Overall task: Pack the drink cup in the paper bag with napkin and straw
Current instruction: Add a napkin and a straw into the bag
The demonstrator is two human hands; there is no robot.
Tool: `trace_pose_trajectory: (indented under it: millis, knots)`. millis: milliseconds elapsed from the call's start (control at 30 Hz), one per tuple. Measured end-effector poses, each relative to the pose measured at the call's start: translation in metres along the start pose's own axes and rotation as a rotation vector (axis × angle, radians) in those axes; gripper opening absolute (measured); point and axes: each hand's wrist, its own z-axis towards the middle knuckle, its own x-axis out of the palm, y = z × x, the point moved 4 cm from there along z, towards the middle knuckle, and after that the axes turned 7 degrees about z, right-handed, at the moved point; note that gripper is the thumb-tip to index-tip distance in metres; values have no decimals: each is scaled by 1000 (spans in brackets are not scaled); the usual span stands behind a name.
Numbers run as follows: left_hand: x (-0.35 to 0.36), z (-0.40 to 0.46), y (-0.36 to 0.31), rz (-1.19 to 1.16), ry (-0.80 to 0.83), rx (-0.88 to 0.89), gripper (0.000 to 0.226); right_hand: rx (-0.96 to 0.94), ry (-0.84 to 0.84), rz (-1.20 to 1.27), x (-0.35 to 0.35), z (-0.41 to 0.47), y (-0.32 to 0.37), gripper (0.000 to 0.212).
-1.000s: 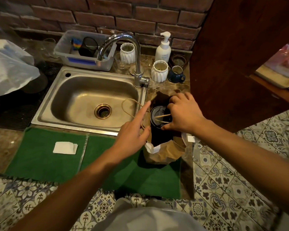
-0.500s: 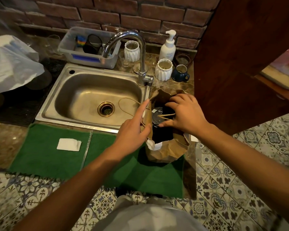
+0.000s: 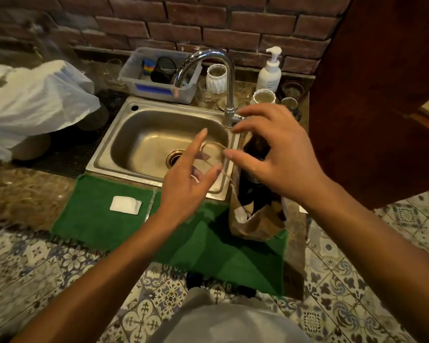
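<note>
A brown paper bag [image 3: 255,224] stands open on the green mat [image 3: 183,238], right of the sink. Its dark inside hides the drink cup; a white napkin corner [image 3: 240,215] shows at its near rim. The bag's twine handle [image 3: 214,146] loops out over the sink edge. My left hand [image 3: 187,184] hovers beside the bag with fingers spread, holding nothing, the handle passing near its fingertips. My right hand [image 3: 275,154] floats above the bag's mouth, fingers apart and empty. A folded white napkin [image 3: 125,205] lies on the mat's left part.
A steel sink [image 3: 159,144] with a tall tap [image 3: 223,78] lies behind the mat. Along the brick wall stand a plastic tub [image 3: 159,76], white cups [image 3: 217,79], a soap pump bottle [image 3: 269,71] and a dark mug [image 3: 291,106]. A wooden panel [image 3: 372,95] rises at right. A white plastic bag [image 3: 35,100] sits left.
My right hand has lifted out of the bag's mouth and opened, so the cup's lid and straw no longer show. My left hand let go of the bag's rim and spread its fingers.
</note>
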Motion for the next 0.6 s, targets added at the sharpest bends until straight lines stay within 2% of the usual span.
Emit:
trace_pose_trajectory:
  millis: [67,133,333,467,600]
  knots:
    - [-16,-6,14,-15,-62,-35,62,-63,-14,59,18,9,16,27]
    - [-34,-11,38,7,-97,-97,56,-93,-17,106,39,18,30,19]
    - [-84,-22,125,60,-160,-221,52,-125,-15,190,104,40,67,19]
    - [-108,-24,187,149,-97,-230,49,3,-1,216,165,49,71,20]
    - [-119,-18,249,259,57,-188,61,242,144,198,235,43,62,27]
